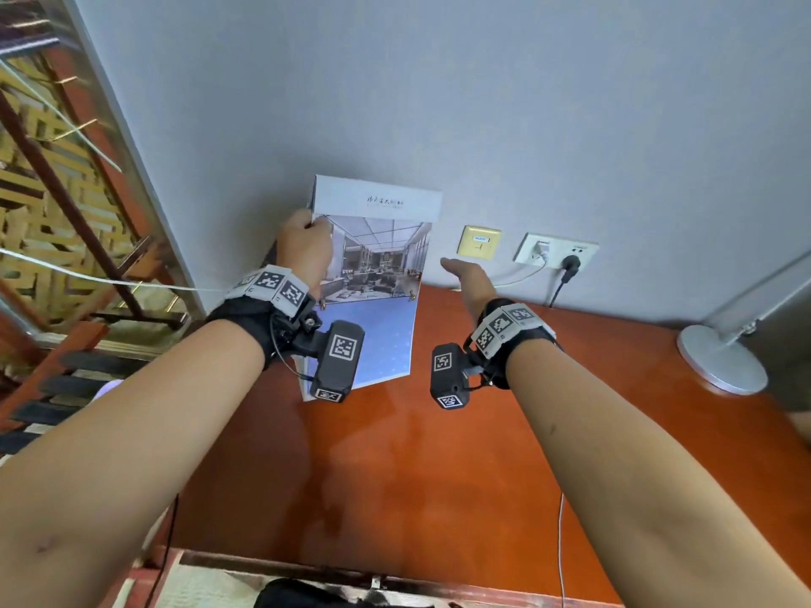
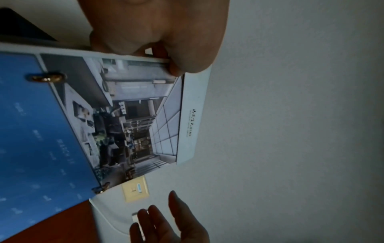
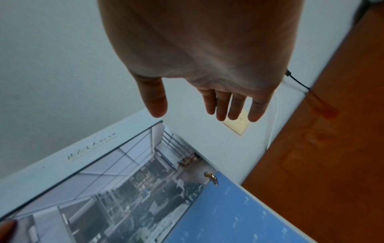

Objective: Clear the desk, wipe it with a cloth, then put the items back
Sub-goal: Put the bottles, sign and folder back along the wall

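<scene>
The calendar (image 1: 373,265) is pinched at one edge by the left hand (image 1: 303,247) only; it could be dropped on the surface (image 1: 439,454), since the right hand (image 1: 465,276) is held open and empty.

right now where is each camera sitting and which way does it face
Head: worn on the head, looking forward and down at the orange-brown wooden desk and grey wall; shows both forearms, left hand, right hand.
Left wrist: looks along the left hand gripping the blue-and-white ring-bound desk calendar; right-hand fingers show below.
Right wrist: looks along the open right hand toward the wall and the beige wall plate.
Shared: all three views show the calendar and the beige plate.
</scene>
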Demonstrator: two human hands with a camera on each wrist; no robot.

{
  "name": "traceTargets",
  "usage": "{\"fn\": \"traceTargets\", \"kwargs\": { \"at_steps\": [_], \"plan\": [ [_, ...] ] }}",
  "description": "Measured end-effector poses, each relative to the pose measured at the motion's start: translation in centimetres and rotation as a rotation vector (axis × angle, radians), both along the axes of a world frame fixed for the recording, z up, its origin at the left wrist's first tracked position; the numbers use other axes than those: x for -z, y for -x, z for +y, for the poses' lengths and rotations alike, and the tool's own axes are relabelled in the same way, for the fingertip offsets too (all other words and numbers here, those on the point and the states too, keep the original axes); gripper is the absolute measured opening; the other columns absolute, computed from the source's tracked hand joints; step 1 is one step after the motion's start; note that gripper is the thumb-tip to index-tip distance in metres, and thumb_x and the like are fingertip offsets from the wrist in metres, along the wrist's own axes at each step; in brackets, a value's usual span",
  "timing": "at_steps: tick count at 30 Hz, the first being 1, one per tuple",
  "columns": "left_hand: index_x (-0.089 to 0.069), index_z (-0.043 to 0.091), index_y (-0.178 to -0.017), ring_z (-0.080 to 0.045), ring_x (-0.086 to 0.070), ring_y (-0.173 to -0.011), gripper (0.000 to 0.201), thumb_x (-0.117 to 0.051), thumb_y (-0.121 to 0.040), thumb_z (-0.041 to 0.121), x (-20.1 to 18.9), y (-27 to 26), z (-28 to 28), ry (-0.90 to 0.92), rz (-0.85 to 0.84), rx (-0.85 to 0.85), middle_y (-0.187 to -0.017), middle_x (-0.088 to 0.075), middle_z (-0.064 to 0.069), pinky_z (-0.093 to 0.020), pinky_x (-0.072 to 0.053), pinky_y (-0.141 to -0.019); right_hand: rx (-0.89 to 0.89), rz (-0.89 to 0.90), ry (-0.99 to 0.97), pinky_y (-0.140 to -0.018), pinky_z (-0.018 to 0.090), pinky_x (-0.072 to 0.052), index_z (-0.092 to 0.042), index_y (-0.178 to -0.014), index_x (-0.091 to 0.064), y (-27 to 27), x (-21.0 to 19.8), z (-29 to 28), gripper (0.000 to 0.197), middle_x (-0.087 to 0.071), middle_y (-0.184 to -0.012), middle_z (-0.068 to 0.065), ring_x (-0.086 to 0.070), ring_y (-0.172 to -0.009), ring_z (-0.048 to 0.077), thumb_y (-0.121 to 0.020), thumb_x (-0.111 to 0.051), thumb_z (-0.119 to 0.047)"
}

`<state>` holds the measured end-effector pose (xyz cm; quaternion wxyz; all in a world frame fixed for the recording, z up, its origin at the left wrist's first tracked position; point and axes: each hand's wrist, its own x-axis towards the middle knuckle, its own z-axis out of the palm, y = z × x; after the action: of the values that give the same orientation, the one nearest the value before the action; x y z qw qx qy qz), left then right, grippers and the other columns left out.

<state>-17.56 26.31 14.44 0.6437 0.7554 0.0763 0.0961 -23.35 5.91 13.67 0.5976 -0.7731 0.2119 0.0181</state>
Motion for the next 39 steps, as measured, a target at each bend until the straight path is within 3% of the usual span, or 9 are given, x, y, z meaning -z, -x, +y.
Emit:
{"fn": "traceTargets", "kwargs": {
  "at_steps": [7,12,14,17,20,24,29,35,39],
  "plan": [
    [-0.039,0.022,-0.066,-0.018,-0.034,-0.067,0.023,-0.050,-0.084,0.030,-1.6,-0.7,-4.7,0.196,0.087,0.226,-0.067,-0.034,0.001,-0.030,-0.033,-0.066,0.119,-0.003,-0.044,-0.106,0.035,-0.026,-0.018,-0.114,-0.064,3.8,-1.3,-4.3,0.037,-0.049,-0.137,0.002,-0.042,-0.128,0.017,-0.086,-0.059,-0.041],
    [-0.048,0.024,-0.065,-0.020,-0.043,-0.082,0.020,-0.054,-0.082,0.032,-2.3,-1.0,-10.7,0.298,0.121,0.403,-0.087,-0.045,-0.005,-0.041,-0.042,-0.076,0.234,-0.019,-0.219,-0.116,0.039,-0.014,-0.019,-0.151,-0.028,5.2,-1.2,-9.1,0.069,-0.024,-0.157,0.000,-0.021,-0.145,0.019,-0.095,-0.047,-0.054],
    [-0.054,0.026,-0.062,-0.022,-0.048,-0.088,0.017,-0.055,-0.078,0.031,-2.3,-0.8,-14.0,0.332,0.118,0.479,-0.090,-0.051,-0.006,-0.054,-0.044,-0.091,0.297,-0.047,-0.252,-0.118,0.044,-0.021,-0.019,-0.149,-0.034,5.6,-1.1,-11.8,0.079,-0.031,-0.154,0.000,-0.031,-0.142,0.022,-0.086,-0.053,-0.065],
    [-0.057,0.028,-0.061,-0.028,-0.052,-0.101,0.010,-0.058,-0.071,0.026,-2.7,0.0,-19.1,0.370,0.144,0.591,-0.097,-0.055,-0.005,-0.053,-0.038,-0.096,0.365,-0.126,-0.235,-0.108,0.050,-0.038,-0.028,-0.108,-0.073,6.0,-0.4,-16.9,0.067,-0.067,-0.118,-0.001,-0.058,-0.113,0.022,-0.067,-0.060,-0.079],
    [-0.049,0.026,-0.063,-0.027,-0.047,-0.097,0.016,-0.061,-0.052,0.027,-3.2,0.7,-24.8,0.361,0.168,0.666,-0.099,-0.052,-0.006,-0.049,-0.036,-0.082,0.398,-0.196,-0.179,-0.102,0.046,-0.041,-0.028,-0.062,-0.073,6.8,0.2,-22.7,0.053,-0.068,-0.077,-0.003,-0.059,-0.082,0.021,-0.075,-0.054,-0.076],
    [-0.054,0.012,-0.102,-0.033,-0.041,-0.128,0.052,-0.056,-0.052,0.025,-3.2,2.1,-33.3,0.413,0.155,0.701,-0.131,-0.049,-0.008,-0.055,-0.028,-0.106,0.420,-0.214,-0.233,-0.086,0.035,-0.048,-0.021,-0.096,-0.067,8.3,-0.7,-30.0,0.047,-0.066,-0.076,-0.002,-0.061,-0.075,0.018,-0.085,-0.056,-0.065],
    [-0.043,0.021,-0.071,-0.022,-0.045,-0.107,0.018,-0.051,-0.056,0.024,-3.1,3.7,-43.4,0.410,0.176,0.695,-0.110,-0.051,-0.002,-0.044,-0.032,-0.102,0.454,-0.197,-0.334,-0.067,0.028,-0.044,-0.020,-0.080,-0.058,9.3,-0.5,-40.6,0.036,-0.061,-0.068,0.000,-0.055,-0.061,0.015,-0.092,-0.054,-0.054],
    [-0.045,0.017,-0.076,-0.022,-0.049,-0.094,0.024,-0.055,-0.055,0.023,-1.5,3.8,-52.1,0.277,0.133,0.669,-0.100,-0.054,-0.007,-0.043,-0.037,-0.087,0.391,-0.146,-0.302,-0.060,0.024,-0.047,-0.017,-0.090,-0.062,8.6,-0.3,-50.4,0.034,-0.065,-0.083,0.002,-0.064,-0.059,0.019,-0.093,-0.053,-0.050],
    [-0.053,0.012,-0.091,-0.031,-0.054,-0.105,0.034,-0.055,-0.057,0.016,0.4,3.7,-56.5,0.217,0.156,0.667,-0.111,-0.059,-0.017,-0.042,-0.040,-0.096,0.367,-0.122,-0.321,-0.062,0.026,-0.053,-0.018,-0.085,-0.066,8.0,1.3,-55.5,0.028,-0.068,-0.086,0.003,-0.067,-0.075,0.031,-0.092,-0.058,-0.044]
  ]
}}
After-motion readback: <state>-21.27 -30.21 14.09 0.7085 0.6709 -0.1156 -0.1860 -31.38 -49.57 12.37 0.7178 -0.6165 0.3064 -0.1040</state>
